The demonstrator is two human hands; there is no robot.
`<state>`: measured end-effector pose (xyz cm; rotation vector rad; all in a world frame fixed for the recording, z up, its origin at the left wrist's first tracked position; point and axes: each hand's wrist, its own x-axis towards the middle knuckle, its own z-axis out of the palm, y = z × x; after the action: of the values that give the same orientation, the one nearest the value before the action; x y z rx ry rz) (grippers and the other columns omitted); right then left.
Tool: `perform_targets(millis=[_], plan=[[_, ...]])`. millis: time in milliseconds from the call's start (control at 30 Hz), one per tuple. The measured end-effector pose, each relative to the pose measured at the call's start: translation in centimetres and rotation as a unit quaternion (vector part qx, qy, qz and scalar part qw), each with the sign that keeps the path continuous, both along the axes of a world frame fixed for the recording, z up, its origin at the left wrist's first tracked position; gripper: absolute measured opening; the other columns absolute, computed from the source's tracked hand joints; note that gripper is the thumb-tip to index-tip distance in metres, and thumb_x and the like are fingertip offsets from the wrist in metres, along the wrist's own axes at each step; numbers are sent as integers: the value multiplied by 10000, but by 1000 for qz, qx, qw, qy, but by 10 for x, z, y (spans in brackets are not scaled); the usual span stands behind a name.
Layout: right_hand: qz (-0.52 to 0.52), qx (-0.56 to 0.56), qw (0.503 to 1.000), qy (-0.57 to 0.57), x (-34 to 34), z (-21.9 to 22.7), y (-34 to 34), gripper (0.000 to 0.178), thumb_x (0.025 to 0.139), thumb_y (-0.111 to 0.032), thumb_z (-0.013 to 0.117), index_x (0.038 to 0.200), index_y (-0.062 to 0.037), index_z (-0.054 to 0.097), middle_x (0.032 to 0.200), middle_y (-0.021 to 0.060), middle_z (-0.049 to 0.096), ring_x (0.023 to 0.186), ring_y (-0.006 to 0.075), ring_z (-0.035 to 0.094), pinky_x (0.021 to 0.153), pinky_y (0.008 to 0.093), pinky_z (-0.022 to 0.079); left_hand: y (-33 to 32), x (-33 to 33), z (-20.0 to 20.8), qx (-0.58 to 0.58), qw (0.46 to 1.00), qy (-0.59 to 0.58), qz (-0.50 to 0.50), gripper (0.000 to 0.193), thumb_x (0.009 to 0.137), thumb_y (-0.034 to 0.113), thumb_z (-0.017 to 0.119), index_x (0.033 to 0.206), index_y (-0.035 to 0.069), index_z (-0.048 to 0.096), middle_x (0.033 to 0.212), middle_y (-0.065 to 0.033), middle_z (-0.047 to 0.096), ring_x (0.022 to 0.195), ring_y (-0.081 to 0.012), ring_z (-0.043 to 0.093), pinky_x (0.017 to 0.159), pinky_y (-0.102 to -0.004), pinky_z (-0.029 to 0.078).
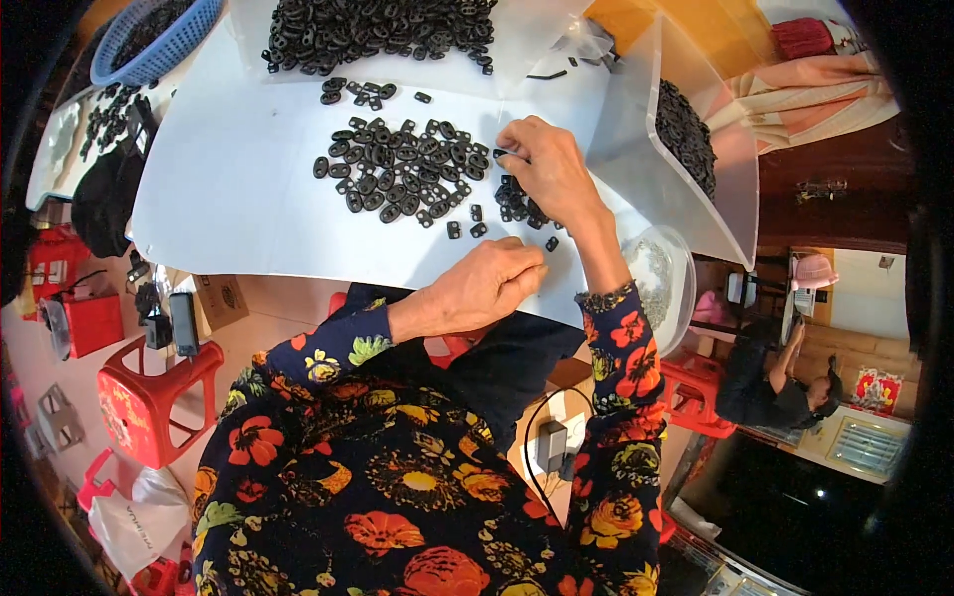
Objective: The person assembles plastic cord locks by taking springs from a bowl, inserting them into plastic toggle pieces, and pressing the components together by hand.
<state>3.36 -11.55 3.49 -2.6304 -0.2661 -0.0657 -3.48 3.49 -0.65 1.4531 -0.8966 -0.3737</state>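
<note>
My right hand (549,167) is over the white table with thumb and finger pinched on a small black plastic piece (499,153). Beneath it lies a little heap of black pieces (513,202). Close to the table's front edge, my left hand (489,282) is closed, fingers curled together; whatever it may hold is hidden. Left of my right hand spreads a loose pile of black oval pieces with two holes (388,169). A few single black pieces (454,229) lie between the pile and my left hand.
A big mass of black pieces (378,35) fills the far side. At right stand a translucent bin (730,189) of black parts and a clear bowl (686,273) of tiny silvery parts. Far left is a blue basket (154,65); red stools (149,407) flank me. Another person (795,387) is at far right.
</note>
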Motion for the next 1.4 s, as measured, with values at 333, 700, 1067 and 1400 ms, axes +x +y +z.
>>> perform_targets(millis=[333,700,1067,1400], plan=[[3,-28,999,26,7,3,7,118,714,6,605,829,33,605,767,175,639,738,303,630,690,363,491,2,1,7,0,1000,9,16,190,887,130,497,807,-40,523,690,-169,513,660,-311,513,622,-391,419],[-129,107,986,22,-35,8,3,142,754,-49,653,878,22,650,709,83,656,647,146,615,627,275,486,1,-2,6,42,991,127,-10,141,898,97,456,846,-23,509,656,-83,498,639,-146,539,600,-296,442],[-185,499,847,-12,-109,-15,8,108,828,27,623,931,-3,634,800,-1,637,731,57,570,678,211,477,-6,1,2,-23,984,113,136,153,960,134,429,914,12,508,668,-29,557,646,-90,522,610,-244,424],[-168,393,898,-105,-118,-19,5,119,791,-19,638,907,-14,660,761,41,678,686,79,617,656,226,500,-12,-2,1,25,985,89,142,124,936,82,437,964,7,532,673,-24,560,648,-72,519,603,-232,427]])
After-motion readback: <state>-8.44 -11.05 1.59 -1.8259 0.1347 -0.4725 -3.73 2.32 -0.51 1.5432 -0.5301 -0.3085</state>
